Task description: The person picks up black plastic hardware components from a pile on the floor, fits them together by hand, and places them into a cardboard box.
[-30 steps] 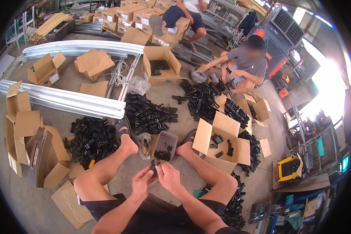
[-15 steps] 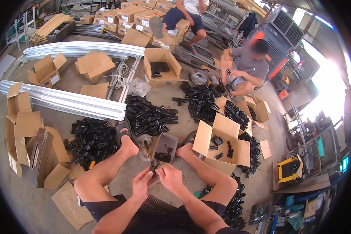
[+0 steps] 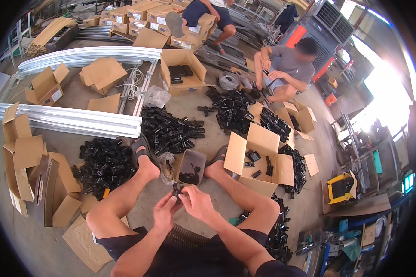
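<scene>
Between my knees, my left hand (image 3: 164,208) pinches a small black plastic fitting (image 3: 177,186) from its left side. My right hand (image 3: 198,203) has its fingers closed on the same fitting from the right, partly covering it. Just beyond my hands stands an open bin (image 3: 200,162) with small dark pieces (image 3: 189,177) at its bottom. A clear plastic bag (image 3: 167,167) lies against the bin's left side. Across my lap, below the hands, lies a dark ribbed strip (image 3: 187,236).
Piles of black fittings lie left (image 3: 107,167), ahead (image 3: 168,131) and far right (image 3: 233,111). An open carton (image 3: 282,170) with a few black parts is by my right foot. Silver metal profiles (image 3: 74,121) lie at left. A co-worker (image 3: 291,69) sits far right; another person (image 3: 208,16) sits on cartons.
The whole view has shifted slightly, so the surroundings sit a little left and up. Both hands keep hold of the fitting, and the right fingers have moved in closer over it.
</scene>
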Motion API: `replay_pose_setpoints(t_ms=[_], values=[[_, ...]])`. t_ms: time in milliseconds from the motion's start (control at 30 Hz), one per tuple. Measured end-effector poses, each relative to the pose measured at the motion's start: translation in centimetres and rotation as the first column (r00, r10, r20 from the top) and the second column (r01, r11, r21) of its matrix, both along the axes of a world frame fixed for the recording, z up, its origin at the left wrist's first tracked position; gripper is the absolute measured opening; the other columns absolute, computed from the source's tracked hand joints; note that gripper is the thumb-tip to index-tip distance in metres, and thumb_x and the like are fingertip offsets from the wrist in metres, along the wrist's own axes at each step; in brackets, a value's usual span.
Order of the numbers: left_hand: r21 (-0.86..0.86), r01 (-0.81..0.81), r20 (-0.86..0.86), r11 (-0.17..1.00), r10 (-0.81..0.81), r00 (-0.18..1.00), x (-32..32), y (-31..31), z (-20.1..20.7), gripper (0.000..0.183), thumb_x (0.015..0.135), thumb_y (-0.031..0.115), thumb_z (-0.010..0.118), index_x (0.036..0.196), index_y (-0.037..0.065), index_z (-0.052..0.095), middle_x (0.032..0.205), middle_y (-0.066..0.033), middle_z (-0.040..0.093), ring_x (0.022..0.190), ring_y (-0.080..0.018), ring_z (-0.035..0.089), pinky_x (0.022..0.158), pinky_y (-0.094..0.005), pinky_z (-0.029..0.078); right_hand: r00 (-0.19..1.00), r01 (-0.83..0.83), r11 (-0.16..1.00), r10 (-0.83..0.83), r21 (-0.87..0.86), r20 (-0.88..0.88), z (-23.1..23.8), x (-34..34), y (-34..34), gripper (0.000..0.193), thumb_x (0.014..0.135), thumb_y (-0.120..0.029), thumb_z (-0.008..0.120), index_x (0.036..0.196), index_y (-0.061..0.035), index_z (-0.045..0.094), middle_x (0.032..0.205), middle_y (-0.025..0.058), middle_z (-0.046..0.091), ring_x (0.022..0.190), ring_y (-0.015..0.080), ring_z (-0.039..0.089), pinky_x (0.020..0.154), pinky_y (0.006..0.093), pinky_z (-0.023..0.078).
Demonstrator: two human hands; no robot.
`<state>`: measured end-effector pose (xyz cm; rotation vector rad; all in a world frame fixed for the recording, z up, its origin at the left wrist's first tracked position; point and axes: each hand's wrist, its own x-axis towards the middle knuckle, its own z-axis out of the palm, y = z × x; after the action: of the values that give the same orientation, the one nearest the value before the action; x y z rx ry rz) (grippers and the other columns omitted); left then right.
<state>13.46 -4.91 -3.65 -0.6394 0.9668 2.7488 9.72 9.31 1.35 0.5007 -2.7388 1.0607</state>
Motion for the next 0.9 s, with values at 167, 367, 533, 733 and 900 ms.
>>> replay_pose_setpoints(t_ms=[167,367,533,733,900], values=[[-0.021,0.035,0.008,0.999,-0.035,0.999,0.1,0.3,-0.6,0.032,0.1,0.002,0.061,0.131,-0.003,0.063,0.12,-0.0128,0.071,0.105,-0.0231,0.071,0.094,-0.0395,0.06,1.0,0.003,0.979,-0.002,0.203,-0.003,-2.6,-0.3,1.2,0.015,0.095,-0.02,0.068,0.098,-0.0073,0.061,0.089,0.0102,0.067,0.075,0.035,0.068,0.059,0.0433,0.054],[-0.027,0.001,0.015,1.0,0.0,1.0,-0.1,-0.1,-0.8,0.032,0.099,0.002,0.061,0.131,-0.002,0.063,0.118,-0.0123,0.071,0.103,-0.0229,0.071,0.093,-0.0393,0.06,0.998,-0.025,0.999,0.023,-0.031,-0.062,-1.1,-0.1,0.3,0.02,0.097,-0.025,0.067,0.092,-0.0063,0.06,0.08,0.0093,0.063,0.068,0.0317,0.067,0.055,0.0426,0.052],[-0.052,0.034,0.008,0.998,-0.033,0.999,0.1,0.3,-1.1,0.032,0.099,0.002,0.061,0.131,-0.002,0.063,0.118,-0.0123,0.071,0.102,-0.0228,0.072,0.092,-0.0398,0.061,0.997,-0.011,0.991,0.021,0.133,-0.07,-2.8,-0.3,1.2,0.019,0.096,-0.024,0.067,0.096,-0.0064,0.06,0.082,0.0103,0.064,0.071,0.0332,0.067,0.056,0.0442,0.052],[-0.037,0.02,0.0,0.999,-0.02,1.0,-0.2,0.2,-1.2,0.031,0.099,0.002,0.062,0.13,-0.003,0.064,0.116,-0.0124,0.072,0.1,-0.024,0.072,0.091,-0.0399,0.061,0.998,-0.028,0.996,0.032,0.08,-0.056,-1.7,-0.5,1.3,0.018,0.095,-0.024,0.069,0.093,-0.0078,0.062,0.078,0.0101,0.063,0.068,0.0318,0.068,0.056,0.0421,0.053],[-0.038,0.049,-0.005,0.998,-0.049,0.999,-0.2,0.3,-1.1,0.031,0.099,0.001,0.063,0.129,-0.004,0.065,0.113,-0.0128,0.072,0.095,-0.0258,0.073,0.087,-0.0379,0.062,0.983,0.183,0.959,-0.183,-0.215,0.017,3.2,-2.2,4.4,0.014,0.096,-0.015,0.068,0.108,-0.0081,0.065,0.084,0.0057,0.066,0.066,0.0164,0.065,0.059,0.032,0.054]])
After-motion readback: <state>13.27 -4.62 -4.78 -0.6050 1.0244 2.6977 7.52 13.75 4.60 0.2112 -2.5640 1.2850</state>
